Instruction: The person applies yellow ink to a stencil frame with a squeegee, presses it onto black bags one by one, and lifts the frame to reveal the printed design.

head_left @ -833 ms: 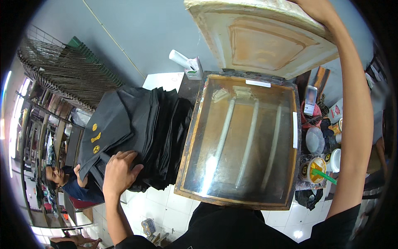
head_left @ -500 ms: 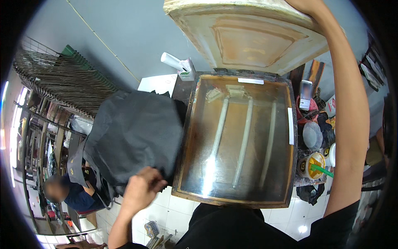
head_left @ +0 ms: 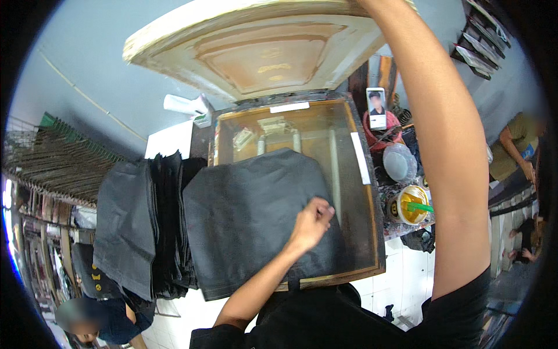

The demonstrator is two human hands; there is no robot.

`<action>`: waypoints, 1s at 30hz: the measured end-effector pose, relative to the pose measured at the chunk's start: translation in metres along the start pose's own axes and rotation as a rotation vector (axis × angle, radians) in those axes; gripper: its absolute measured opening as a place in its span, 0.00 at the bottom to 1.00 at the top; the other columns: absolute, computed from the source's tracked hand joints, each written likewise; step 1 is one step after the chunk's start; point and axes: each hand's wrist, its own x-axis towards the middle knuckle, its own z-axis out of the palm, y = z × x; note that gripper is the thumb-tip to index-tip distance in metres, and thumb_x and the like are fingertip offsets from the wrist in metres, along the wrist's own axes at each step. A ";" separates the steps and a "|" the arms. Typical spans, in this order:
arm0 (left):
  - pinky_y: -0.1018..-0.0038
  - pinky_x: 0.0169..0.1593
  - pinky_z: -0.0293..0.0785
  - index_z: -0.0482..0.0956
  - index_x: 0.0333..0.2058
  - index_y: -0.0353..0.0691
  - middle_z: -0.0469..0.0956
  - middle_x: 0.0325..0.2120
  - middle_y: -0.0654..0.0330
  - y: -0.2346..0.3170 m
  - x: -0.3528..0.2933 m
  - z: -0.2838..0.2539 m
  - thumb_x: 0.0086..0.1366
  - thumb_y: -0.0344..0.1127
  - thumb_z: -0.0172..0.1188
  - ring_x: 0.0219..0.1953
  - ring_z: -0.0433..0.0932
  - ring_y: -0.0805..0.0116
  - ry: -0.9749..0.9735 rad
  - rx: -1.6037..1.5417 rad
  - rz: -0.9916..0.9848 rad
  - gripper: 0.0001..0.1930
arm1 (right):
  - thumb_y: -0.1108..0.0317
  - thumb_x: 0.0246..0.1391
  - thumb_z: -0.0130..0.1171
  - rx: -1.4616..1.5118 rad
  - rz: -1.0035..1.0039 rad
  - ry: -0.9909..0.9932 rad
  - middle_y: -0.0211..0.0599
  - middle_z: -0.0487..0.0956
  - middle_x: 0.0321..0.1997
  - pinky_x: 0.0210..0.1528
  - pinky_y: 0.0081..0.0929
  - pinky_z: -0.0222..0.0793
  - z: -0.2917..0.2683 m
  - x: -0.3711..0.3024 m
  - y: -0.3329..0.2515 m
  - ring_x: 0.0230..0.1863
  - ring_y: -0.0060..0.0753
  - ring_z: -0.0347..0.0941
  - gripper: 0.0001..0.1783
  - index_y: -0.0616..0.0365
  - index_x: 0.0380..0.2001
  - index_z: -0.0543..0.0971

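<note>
My left hand (head_left: 314, 224) has its fingers closed at the right-hand part of a flat black fabric bag (head_left: 250, 215). The bag lies over most of a wood-rimmed glass-topped box (head_left: 361, 232), with pale tubes showing under the glass. A short strap (head_left: 294, 280) hangs from the bag's near edge. My right arm stretches up to the top edge of a raised wooden screen frame (head_left: 256, 55), which tilts up behind the glass. At the picture's upper rim my right hand (head_left: 375, 3) is mostly cut off, and its fingers are hidden.
Several black bags (head_left: 128, 221) are stacked left of the glass. To the right stand a phone (head_left: 377, 107), a clear plastic lid (head_left: 399, 163) and a tub of yellow paste (head_left: 410, 203) with a green handle. Wire racks (head_left: 55, 157) fill the left; other people are at both sides.
My left hand has moved right from the stack, and a black bag now covers glass that was bare. The view has swung right; the screen frame remains raised.
</note>
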 end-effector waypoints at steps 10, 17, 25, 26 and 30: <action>0.29 0.70 0.21 0.44 0.75 0.38 0.27 0.76 0.34 0.038 0.110 -0.042 0.52 0.75 0.65 0.77 0.21 0.35 0.130 0.969 -0.125 0.65 | 0.67 0.49 0.57 -0.023 0.014 0.010 0.68 0.82 0.41 0.50 0.49 0.76 -0.007 -0.006 -0.005 0.45 0.65 0.81 0.18 0.70 0.37 0.86; 0.30 0.70 0.16 0.46 0.76 0.41 0.26 0.76 0.37 0.031 0.147 -0.044 0.48 0.76 0.68 0.77 0.18 0.39 0.121 0.895 0.131 0.68 | 0.66 0.52 0.56 -0.056 0.159 -0.032 0.68 0.82 0.43 0.51 0.48 0.77 -0.009 -0.006 -0.016 0.46 0.65 0.81 0.18 0.70 0.37 0.86; 0.32 0.71 0.17 0.48 0.75 0.39 0.30 0.77 0.40 0.047 0.191 -0.028 0.41 0.77 0.71 0.78 0.22 0.43 0.151 0.941 0.105 0.72 | 0.65 0.52 0.58 -0.066 0.110 0.010 0.66 0.82 0.47 0.54 0.46 0.77 -0.007 -0.001 -0.016 0.50 0.63 0.81 0.19 0.69 0.40 0.86; 0.32 0.71 0.17 0.49 0.75 0.38 0.30 0.77 0.40 0.052 0.202 -0.026 0.41 0.77 0.71 0.79 0.23 0.43 0.169 0.927 0.083 0.72 | 0.65 0.52 0.58 -0.061 0.108 0.007 0.66 0.82 0.47 0.54 0.46 0.77 -0.008 -0.002 -0.016 0.50 0.62 0.81 0.19 0.69 0.40 0.86; 0.31 0.71 0.19 0.52 0.75 0.40 0.32 0.77 0.40 0.061 0.222 -0.018 0.42 0.77 0.71 0.78 0.25 0.40 0.199 0.957 0.052 0.69 | 0.66 0.52 0.58 -0.043 0.096 0.016 0.66 0.82 0.47 0.54 0.46 0.77 -0.009 -0.005 -0.015 0.50 0.62 0.81 0.19 0.70 0.40 0.86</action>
